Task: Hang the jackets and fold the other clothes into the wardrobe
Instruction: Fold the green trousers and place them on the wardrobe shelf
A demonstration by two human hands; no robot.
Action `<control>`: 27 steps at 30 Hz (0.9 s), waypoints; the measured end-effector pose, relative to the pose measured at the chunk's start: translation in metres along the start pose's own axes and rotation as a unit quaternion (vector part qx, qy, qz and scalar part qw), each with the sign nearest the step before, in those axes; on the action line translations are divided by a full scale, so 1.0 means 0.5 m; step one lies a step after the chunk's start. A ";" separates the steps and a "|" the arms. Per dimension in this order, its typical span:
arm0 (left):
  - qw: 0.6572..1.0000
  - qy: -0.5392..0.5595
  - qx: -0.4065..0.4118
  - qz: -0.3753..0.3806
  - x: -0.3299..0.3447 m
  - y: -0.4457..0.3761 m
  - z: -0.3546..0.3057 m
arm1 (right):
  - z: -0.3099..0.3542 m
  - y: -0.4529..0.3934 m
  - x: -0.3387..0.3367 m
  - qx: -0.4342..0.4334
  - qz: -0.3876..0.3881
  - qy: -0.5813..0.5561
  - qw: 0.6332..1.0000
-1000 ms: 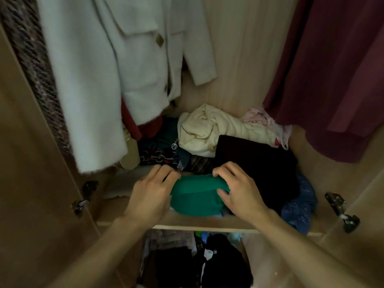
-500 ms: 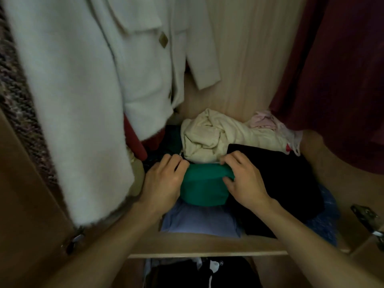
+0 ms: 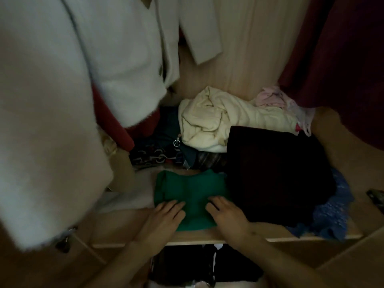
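A folded green garment (image 3: 190, 189) lies flat at the front of the wooden wardrobe shelf (image 3: 128, 231). My left hand (image 3: 165, 217) rests flat on its near left edge, fingers straight. My right hand (image 3: 226, 215) lies flat on its near right edge, beside a folded black garment (image 3: 276, 173). A white jacket (image 3: 68, 84) hangs at the left, and a dark red garment (image 3: 342, 55) hangs at the right.
A crumpled cream garment (image 3: 218, 121) and a pink one (image 3: 274, 97) lie at the back of the shelf. Patterned dark clothes (image 3: 158, 154) sit behind the green one, blue fabric (image 3: 332, 213) at the right. Dark clothes (image 3: 207, 265) fill the shelf below.
The green garment now lies spread flat on the shelf. Both hands have slid back from its far end to its near edge and lie flat instead of curled round it.
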State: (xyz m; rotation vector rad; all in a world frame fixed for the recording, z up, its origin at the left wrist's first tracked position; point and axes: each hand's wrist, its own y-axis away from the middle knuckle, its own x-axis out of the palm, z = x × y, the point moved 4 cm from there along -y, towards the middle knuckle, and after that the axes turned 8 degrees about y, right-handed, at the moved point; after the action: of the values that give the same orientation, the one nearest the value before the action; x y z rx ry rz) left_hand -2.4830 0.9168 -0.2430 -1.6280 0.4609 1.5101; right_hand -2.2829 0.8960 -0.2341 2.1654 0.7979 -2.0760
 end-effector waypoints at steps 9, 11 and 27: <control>0.997 0.010 -0.074 0.024 -0.004 0.003 0.009 | 0.019 0.021 -0.004 0.074 0.057 -0.008 0.996; 0.997 -0.015 -0.060 0.047 0.002 -0.010 0.015 | 0.023 0.018 0.006 0.065 0.038 0.019 0.997; 0.985 -0.003 -0.104 0.140 0.013 -0.024 0.059 | 0.013 -0.008 0.041 0.099 0.087 0.034 0.991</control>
State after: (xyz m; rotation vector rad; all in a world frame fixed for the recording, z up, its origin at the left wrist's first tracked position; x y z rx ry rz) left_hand -2.4910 0.9481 -0.2429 -1.7745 0.5636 1.8209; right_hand -2.2908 0.9038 -0.2528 2.3193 0.4025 -2.0836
